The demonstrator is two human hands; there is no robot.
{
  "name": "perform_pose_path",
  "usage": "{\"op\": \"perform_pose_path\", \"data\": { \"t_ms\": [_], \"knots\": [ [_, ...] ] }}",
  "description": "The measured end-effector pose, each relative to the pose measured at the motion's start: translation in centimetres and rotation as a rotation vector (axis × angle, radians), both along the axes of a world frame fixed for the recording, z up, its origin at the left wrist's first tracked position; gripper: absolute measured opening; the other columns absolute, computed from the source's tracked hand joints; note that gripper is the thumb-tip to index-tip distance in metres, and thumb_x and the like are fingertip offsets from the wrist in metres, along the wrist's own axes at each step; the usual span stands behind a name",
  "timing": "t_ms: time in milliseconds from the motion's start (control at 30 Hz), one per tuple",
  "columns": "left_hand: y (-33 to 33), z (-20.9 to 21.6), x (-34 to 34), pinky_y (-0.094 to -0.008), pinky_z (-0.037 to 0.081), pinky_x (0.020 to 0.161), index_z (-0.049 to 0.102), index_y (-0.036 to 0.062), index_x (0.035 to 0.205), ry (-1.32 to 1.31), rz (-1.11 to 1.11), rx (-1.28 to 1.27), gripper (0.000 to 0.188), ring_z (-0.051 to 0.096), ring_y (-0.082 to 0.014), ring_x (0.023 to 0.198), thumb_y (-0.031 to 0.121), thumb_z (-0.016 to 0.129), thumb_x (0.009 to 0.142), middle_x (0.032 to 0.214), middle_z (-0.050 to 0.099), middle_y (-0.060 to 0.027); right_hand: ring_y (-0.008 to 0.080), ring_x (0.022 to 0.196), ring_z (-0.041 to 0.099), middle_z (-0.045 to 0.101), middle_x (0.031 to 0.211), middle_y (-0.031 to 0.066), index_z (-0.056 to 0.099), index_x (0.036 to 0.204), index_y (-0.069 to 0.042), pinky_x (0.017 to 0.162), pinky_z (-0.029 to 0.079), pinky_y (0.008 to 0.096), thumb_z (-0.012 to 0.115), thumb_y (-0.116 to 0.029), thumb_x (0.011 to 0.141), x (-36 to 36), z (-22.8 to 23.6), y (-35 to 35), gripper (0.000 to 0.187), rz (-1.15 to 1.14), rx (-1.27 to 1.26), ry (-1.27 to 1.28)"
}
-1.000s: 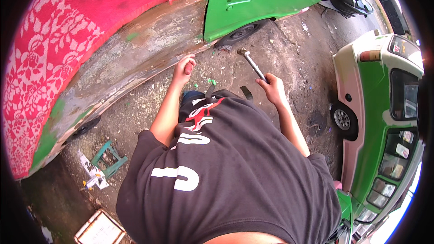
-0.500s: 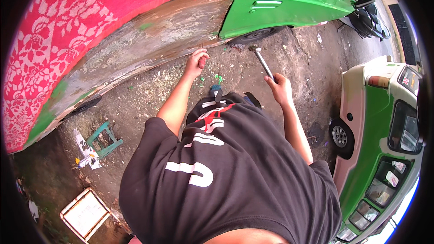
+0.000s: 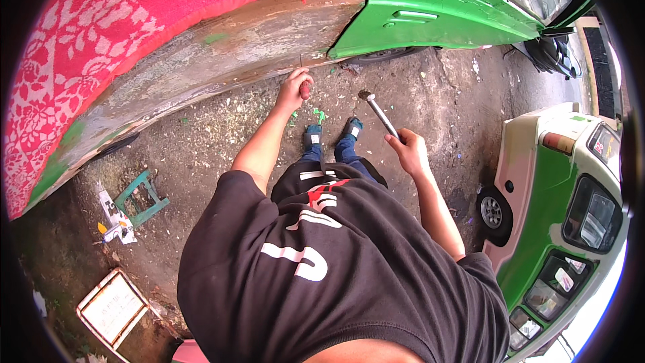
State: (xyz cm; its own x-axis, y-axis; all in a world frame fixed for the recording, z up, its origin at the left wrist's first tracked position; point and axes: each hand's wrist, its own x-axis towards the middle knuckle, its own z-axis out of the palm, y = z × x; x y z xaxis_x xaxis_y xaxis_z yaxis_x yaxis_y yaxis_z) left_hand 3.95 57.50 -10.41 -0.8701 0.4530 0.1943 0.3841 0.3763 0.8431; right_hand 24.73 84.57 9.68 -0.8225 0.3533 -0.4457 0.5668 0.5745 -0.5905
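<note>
My left hand is closed around a screwdriver with a red handle. Its thin shaft points up toward the lower edge of a scraped, bare brown body panel on the green vehicle; whether the tip touches the panel I cannot tell. In my right hand is a hammer, gripped by its metal handle. The hammer's head is raised over the ground, apart from the screwdriver and to its right.
A red floral cloth covers the panel's upper part; a green door adjoins it. Paint flakes litter the ground. At left are a green stool and a white-framed board. A green-and-white van stands right.
The hammer has moved down and left, closer to the screwdriver. My view has shifted, so both of my feet now show. Both hands keep their grip.
</note>
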Motion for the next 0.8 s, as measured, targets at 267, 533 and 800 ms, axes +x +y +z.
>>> {"op": "perform_pose_path", "data": {
  "t_ms": [267,533,800],
  "knots": [
    [0.8,0.8,0.1,-0.0343,0.053,0.079,0.065,0.0095,0.095,-0.001,0.043,-0.045,0.030,0.066,-0.0269,0.095,-0.008,0.063,0.072,0.122,0.061,-0.0117,0.0112,0.055,0.041,0.046,0.056,0.0036,0.060,0.076,0.002,0.051,0.034,0.0325,0.072,-0.033,0.085,-0.7,0.8,0.6,0.038,0.016,-0.021,0.005],
    [1.0,0.4,-0.1,-0.0403,0.053,0.081,0.063,0.0126,0.095,0.058,0.045,-0.100,0.027,0.064,-0.0343,0.102,-0.003,0.065,0.073,0.121,0.063,-0.0109,0.0121,0.055,0.044,0.050,0.058,0.0052,0.062,0.079,0.002,0.052,0.037,0.0328,0.071,-0.033,0.086,-1.2,0.5,0.5,0.037,0.046,-0.009,0.008],
    [1.6,1.9,-1.2,-0.0414,0.054,0.076,0.063,0.0138,0.095,0.062,0.032,-0.163,0.023,0.066,-0.0318,0.095,0.003,0.068,0.075,0.115,0.065,-0.0024,0.0319,0.065,0.062,0.064,0.072,0.0193,0.067,0.102,0.000,0.064,0.048,0.0403,0.062,-0.034,0.091,-3.6,-0.1,-2.7,0.036,0.148,-0.062,0.025]
  ]
}}
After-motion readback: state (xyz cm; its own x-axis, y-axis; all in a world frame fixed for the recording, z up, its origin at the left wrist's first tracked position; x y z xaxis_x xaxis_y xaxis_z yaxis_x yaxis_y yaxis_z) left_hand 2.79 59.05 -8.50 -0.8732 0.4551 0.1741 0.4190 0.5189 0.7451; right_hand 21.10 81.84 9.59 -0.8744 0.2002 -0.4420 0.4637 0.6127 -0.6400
